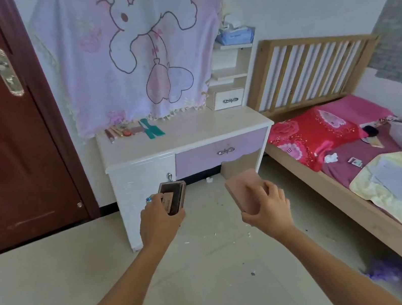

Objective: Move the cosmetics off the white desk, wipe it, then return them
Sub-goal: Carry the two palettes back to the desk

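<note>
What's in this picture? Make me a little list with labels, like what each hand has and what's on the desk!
left hand: grips a dark brown case
right hand: grips a flat pink case
white desk: lilac drawer shut
on desk: small cosmetics and a teal item, back left corner
beside desk: red door left, bed right

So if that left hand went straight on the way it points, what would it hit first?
Most likely the white desk's cabinet front, near its ring handle, with the brown case that the left hand holds touching first. Depth is hard to judge here.
</note>
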Motion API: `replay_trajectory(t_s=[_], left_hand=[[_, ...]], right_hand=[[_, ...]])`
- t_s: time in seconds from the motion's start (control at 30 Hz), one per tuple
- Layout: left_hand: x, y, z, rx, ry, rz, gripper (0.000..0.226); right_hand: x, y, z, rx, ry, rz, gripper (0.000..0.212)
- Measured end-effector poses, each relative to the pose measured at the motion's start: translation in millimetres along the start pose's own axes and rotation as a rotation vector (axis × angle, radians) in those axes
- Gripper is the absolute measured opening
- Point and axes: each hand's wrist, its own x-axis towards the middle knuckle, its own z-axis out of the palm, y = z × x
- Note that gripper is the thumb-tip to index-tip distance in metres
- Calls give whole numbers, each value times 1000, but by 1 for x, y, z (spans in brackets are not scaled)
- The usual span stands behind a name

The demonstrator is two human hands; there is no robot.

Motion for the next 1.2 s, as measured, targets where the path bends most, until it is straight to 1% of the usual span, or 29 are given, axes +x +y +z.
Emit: replay_trajectory(t_s=[0.2, 0.4, 0.5, 0.67, 0.77, 0.97, 1.1, 1.2], left_hand=[[84, 23, 46, 19, 62, -6, 59], [167, 66, 84, 28, 160, -74, 60], [195, 72, 99, 21, 203, -132, 58], [219, 57, 133, 44, 117, -248, 61], [251, 52, 139, 51, 131, -279, 63], [350, 41, 132, 27, 157, -261, 62], [417, 34, 129, 8, 101, -263, 62], [455, 27, 130, -6, 33, -256, 66]], right_hand=[[118, 41, 11, 73, 42, 4, 70], [244, 63, 15, 57, 2, -120, 67], [295, 64, 24, 76, -29, -180, 67], [336, 56, 69, 182, -190, -226, 64], [361, 45, 93, 179, -249, -221, 63], [443, 11, 123, 122, -229, -214, 64], [500, -17, 141, 90, -242, -181, 63], [524, -35, 163, 91, -261, -143, 63]])
